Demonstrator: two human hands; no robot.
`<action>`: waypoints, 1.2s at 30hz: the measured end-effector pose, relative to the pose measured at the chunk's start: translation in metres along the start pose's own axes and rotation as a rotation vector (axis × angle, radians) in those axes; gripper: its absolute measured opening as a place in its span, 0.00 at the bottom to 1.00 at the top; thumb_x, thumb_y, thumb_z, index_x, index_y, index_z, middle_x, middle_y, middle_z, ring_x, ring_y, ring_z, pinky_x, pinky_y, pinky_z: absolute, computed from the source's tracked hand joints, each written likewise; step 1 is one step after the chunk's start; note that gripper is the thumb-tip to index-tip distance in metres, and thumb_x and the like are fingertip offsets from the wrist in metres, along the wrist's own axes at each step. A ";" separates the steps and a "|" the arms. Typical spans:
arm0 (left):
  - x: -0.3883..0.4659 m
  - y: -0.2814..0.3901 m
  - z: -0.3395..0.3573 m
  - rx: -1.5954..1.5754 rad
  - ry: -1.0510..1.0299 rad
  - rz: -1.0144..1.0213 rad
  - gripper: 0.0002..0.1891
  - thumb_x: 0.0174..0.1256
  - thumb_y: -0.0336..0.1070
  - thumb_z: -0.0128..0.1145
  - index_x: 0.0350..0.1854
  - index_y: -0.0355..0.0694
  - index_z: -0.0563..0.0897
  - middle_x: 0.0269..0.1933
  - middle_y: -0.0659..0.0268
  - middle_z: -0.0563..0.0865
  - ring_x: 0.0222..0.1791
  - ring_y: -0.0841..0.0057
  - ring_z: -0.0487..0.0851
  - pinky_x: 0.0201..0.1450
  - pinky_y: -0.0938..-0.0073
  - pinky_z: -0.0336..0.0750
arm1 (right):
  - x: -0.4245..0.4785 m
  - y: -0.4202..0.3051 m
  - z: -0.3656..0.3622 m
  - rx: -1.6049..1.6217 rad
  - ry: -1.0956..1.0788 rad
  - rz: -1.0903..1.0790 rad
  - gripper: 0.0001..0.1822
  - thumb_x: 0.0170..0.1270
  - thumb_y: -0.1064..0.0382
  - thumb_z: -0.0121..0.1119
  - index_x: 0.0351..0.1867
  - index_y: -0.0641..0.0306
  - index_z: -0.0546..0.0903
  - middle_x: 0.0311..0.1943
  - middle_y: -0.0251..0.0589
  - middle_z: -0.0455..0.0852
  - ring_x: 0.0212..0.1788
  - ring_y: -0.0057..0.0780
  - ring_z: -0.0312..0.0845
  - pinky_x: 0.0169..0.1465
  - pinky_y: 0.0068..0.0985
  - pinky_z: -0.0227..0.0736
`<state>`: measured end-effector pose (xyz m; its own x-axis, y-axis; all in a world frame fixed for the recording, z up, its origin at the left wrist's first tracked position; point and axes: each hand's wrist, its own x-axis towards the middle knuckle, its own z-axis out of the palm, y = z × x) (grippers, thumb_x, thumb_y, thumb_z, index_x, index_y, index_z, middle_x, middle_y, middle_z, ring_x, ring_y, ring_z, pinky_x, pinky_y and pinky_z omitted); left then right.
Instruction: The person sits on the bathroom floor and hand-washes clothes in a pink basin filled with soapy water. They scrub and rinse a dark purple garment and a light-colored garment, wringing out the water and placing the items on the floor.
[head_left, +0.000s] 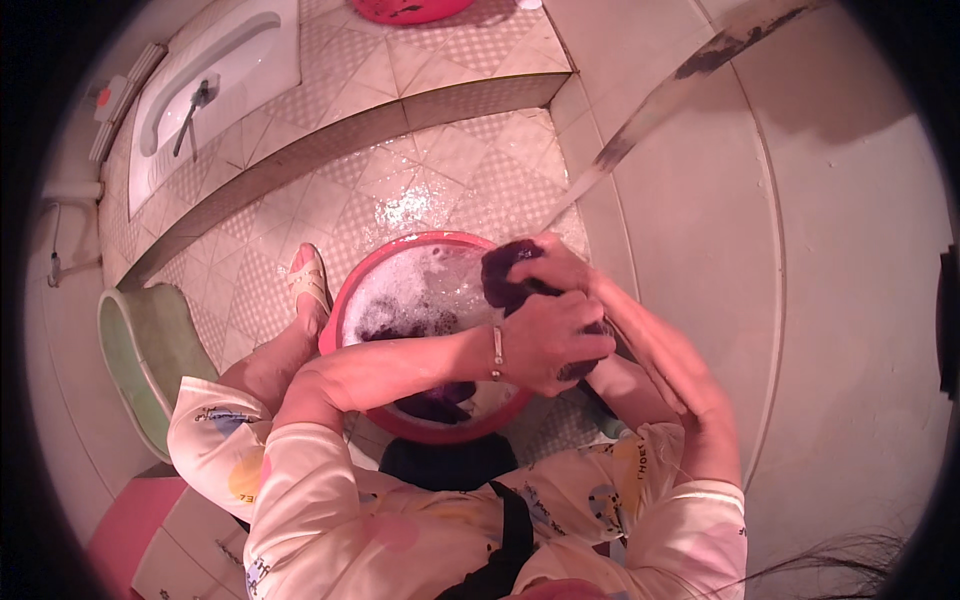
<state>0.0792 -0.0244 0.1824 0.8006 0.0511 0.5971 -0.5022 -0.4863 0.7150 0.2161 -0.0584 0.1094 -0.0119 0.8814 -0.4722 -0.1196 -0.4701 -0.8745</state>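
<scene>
Both my hands hold a bunched, wet dark purple cloth (504, 271) over the right side of a red plastic basin (442, 435). My left hand (551, 341), a bracelet at its wrist, closes around the lower part of the cloth. Just beyond it, my right hand (559, 262) grips the upper part and looks slightly blurred. White suds (397, 281) float on the water in the basin. More dark cloth (435, 405) lies in the water, partly hidden under my left forearm.
A raised tiled step (480, 97) carries a white squat toilet (255, 75) and another red basin (412, 9). On the left leans a green plastic tub (161, 337). A stained pole or pipe (637, 124) slants down at right beside the wall (847, 300). The tiled floor (412, 172) is wet.
</scene>
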 end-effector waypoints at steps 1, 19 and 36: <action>-0.004 0.000 0.003 0.002 -0.009 -0.003 0.28 0.26 0.34 0.68 0.40 0.47 0.77 0.41 0.62 0.74 0.35 0.65 0.75 0.28 0.67 0.71 | 0.000 0.001 0.003 -0.001 -0.006 0.034 0.16 0.43 0.72 0.62 0.38 0.69 0.83 0.30 0.33 0.85 0.31 0.17 0.76 0.37 0.18 0.73; -0.079 0.064 0.038 0.017 -0.316 -0.050 0.27 0.33 0.41 0.67 0.42 0.47 0.75 0.40 0.63 0.71 0.38 0.65 0.72 0.29 0.68 0.69 | -0.043 0.042 0.096 -0.630 -0.107 0.141 0.22 0.36 0.55 0.64 0.37 0.61 0.84 0.30 0.50 0.85 0.36 0.43 0.81 0.44 0.32 0.74; 0.044 0.155 -0.164 -0.384 0.836 -0.430 0.24 0.39 0.25 0.67 0.45 0.37 0.78 0.38 0.67 0.80 0.39 0.79 0.78 0.45 0.78 0.73 | -0.169 -0.094 0.118 0.994 0.130 -0.434 0.25 0.60 0.65 0.56 0.59 0.65 0.67 0.55 0.43 0.74 0.57 0.41 0.69 0.63 0.46 0.62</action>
<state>-0.0173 0.0457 0.3793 0.5271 0.8210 0.2193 -0.4141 0.0229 0.9099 0.1117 -0.1576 0.2848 0.3231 0.9240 -0.2046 -0.8376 0.1785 -0.5163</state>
